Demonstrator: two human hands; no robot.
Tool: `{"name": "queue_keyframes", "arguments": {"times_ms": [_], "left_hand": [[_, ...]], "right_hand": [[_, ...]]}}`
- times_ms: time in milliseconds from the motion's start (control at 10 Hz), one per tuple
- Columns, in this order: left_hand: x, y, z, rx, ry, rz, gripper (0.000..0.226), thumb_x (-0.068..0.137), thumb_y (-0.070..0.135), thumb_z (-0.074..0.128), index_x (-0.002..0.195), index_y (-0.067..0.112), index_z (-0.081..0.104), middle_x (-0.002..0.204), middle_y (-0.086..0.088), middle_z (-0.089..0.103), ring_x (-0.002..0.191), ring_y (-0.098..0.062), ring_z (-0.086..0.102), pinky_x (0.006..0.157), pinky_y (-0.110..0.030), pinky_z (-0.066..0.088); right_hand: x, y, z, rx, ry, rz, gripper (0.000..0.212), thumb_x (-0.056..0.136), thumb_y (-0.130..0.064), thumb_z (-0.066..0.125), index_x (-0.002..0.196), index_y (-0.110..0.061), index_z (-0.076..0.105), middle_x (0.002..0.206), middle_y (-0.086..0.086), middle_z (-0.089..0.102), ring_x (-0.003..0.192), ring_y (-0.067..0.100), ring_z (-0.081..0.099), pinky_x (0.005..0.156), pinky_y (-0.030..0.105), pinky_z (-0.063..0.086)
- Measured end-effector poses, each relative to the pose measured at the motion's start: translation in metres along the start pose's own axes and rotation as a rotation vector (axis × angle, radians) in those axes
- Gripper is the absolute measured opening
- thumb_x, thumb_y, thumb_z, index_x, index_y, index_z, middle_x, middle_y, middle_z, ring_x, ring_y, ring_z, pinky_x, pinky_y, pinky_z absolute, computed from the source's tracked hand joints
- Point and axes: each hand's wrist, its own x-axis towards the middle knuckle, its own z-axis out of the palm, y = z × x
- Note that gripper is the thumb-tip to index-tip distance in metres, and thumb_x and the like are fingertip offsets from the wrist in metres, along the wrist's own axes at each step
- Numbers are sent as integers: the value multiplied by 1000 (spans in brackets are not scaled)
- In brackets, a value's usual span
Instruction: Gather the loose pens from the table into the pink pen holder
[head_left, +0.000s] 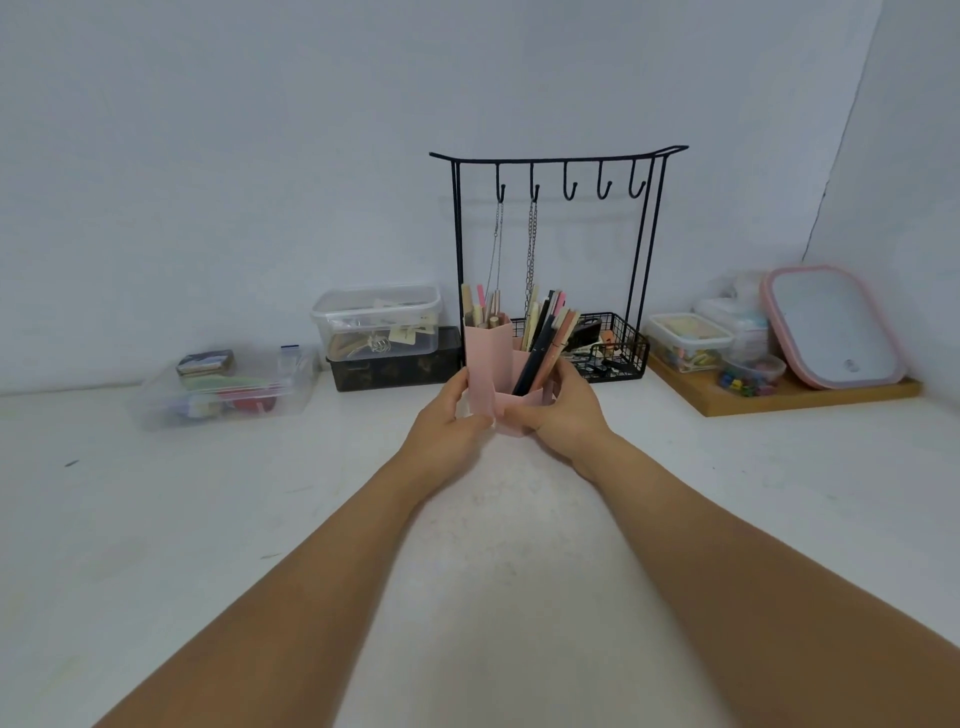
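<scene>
**Both hands steady the filled pen holder**

Head view: the left hand (451, 415) and right hand (563, 410) clasp the pink pen holder (488, 364) from either side, low down, probably to keep it upright on the counter (208, 519). Pens (540, 338) stand inside it. Just beyond the hands stands a black wire rack (550, 156). No loose pens show, so the gathering looks finished.

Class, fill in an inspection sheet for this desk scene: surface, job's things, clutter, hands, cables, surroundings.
Surface: white table, no loose pens seen.
Job's things: pink pen holder upright, pens standing inside.
Clutter: clear boxes, black wire rack with two chains, wooden tray bearing containers.
Hands: left hand and right hand grip the holder's sides.
Cables: nothing seen.
Surroundings: plain pale walls.
</scene>
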Motion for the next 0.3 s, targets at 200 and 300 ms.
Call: {"name": "queue_keyframes", "arguments": {"times_ms": [200, 300], "left_hand": [[6, -4, 3, -40, 2, 0, 67, 95, 12, 61, 155, 29, 36, 152, 5, 47, 135, -19, 46, 92, -23, 41], [6, -3, -3, -137, 127, -65, 59, 97, 13, 61, 151, 24, 42, 148, 5, 49, 136, -18, 45, 107, -34, 39]], "right_hand": [[3, 1, 3, -6, -4, 24, 78, 61, -7, 91, 125, -29, 51, 108, -12, 69, 100, 9, 67, 77, 30, 60], [2, -5, 7, 92, 32, 55, 92, 59, -13, 94, 132, -22, 39, 108, -9, 70, 101, 14, 70, 81, 39, 62]]}}
